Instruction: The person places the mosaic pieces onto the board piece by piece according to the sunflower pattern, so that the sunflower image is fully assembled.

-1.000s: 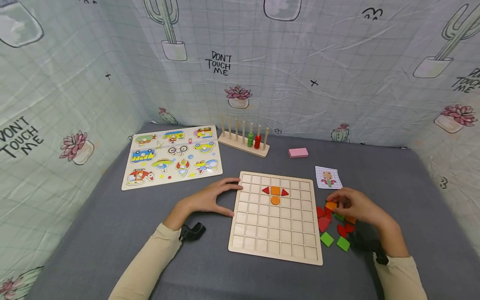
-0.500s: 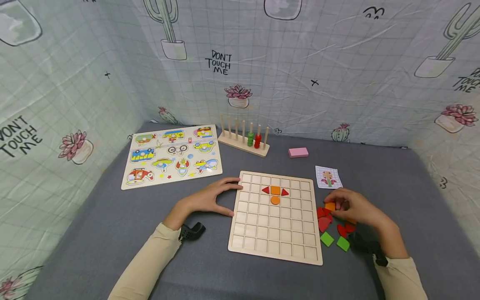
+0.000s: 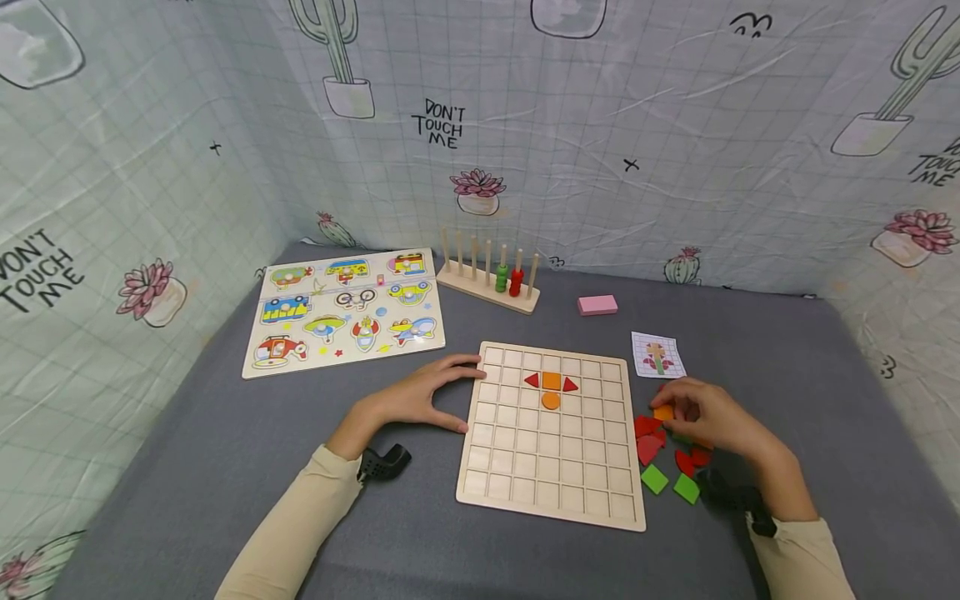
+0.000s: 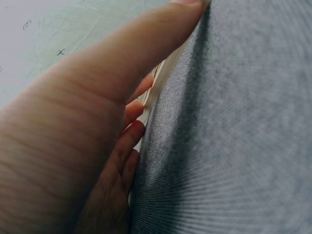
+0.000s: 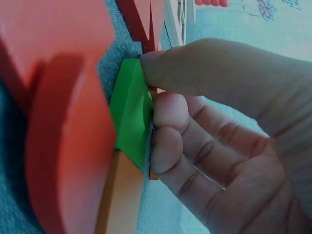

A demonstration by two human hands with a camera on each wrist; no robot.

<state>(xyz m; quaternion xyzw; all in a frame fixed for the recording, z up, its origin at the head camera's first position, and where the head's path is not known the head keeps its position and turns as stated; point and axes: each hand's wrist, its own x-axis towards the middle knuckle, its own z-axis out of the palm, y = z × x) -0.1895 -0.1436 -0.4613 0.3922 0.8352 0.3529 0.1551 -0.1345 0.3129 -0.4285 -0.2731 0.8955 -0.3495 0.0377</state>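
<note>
My left hand (image 3: 408,396) has its fingers and thumb spread apart, their tips at the left edge of a wooden grid board (image 3: 551,467). An orange square (image 3: 551,381), two red triangles (image 3: 532,381) and an orange disc (image 3: 551,401) lie in the board's upper cells. To the board's right, my right hand (image 3: 708,412) bends over a loose pile and pinches a second orange square tile (image 3: 663,412) between thumb and fingers. In the right wrist view, a green tile (image 5: 131,107) lies right by the thumb tip, with large red pieces (image 5: 73,146) in front.
A printed pattern card (image 3: 657,356) lies behind the pile, and a pink block (image 3: 597,306) farther back. Green tiles (image 3: 655,479) lie near the board's right edge. A peg rack (image 3: 487,287) and a vehicle puzzle board (image 3: 345,317) stand at the back left.
My right hand has shifted slightly left and back among the pieces, moving the orange square and nearby red pieces a little. My left hand stays at the board's edge.
</note>
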